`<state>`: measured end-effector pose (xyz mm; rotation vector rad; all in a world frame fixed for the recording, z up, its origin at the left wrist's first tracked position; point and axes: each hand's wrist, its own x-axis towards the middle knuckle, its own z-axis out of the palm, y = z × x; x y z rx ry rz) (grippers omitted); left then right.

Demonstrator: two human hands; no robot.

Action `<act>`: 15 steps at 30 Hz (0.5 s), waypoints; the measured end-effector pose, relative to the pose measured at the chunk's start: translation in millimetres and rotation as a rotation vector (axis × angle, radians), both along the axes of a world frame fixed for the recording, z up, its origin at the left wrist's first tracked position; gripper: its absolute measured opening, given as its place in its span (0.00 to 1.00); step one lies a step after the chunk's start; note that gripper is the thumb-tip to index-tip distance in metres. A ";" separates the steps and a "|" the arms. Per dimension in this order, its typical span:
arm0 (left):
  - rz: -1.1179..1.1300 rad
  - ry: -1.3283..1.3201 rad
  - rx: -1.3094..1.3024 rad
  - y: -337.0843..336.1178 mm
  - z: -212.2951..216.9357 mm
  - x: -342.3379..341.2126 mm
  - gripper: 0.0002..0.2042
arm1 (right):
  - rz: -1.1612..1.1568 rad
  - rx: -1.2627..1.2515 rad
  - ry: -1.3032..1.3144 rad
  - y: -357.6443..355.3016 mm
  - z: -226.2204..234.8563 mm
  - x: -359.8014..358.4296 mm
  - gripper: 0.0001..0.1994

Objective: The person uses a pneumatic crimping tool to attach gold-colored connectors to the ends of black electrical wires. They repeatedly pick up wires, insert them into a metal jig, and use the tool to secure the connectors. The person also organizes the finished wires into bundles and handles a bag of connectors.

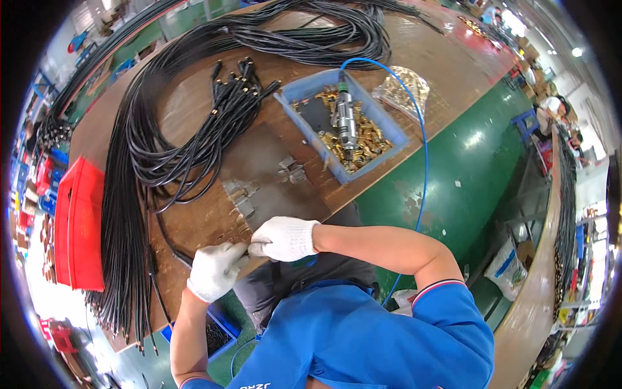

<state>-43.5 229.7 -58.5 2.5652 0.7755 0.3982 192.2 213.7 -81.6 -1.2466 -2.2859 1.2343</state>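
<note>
Both my hands wear white knit gloves and meet at the table's near edge. My left hand (215, 269) is closed round the end of a black cable (176, 251), which runs back along the table to the left. Fingertips pinched, my right hand (283, 238) touches the left one; whatever lies between the fingers is hidden. Just beyond the hands lies a dark flat plate (275, 185) with small metal blocks (241, 196) on it. Further right, a blue bin (304, 133) holds many brass fittings (372, 139), with a silver air tool (346, 120) lying across it.
A long bundle of black cables (126, 214) hangs over the left table edge, beside a red bin (81, 227). Another coiled bundle (304, 39) lies at the back. A blue air hose (424, 155) loops off the right edge. A clear bag (405, 91) sits behind the blue bin.
</note>
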 end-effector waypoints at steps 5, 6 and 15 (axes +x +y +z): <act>0.058 0.035 0.020 -3.5 -0.9 2.0 0.08 | -0.105 -0.186 -0.058 1.8 21.6 15.8 0.19; 0.084 0.036 -0.003 -1.8 -1.2 0.0 0.08 | -0.099 0.012 -0.116 3.0 15.2 28.4 0.19; 0.311 -0.088 -0.176 -0.7 -8.1 -11.9 0.10 | -0.564 0.511 -0.299 104.5 61.8 189.3 0.14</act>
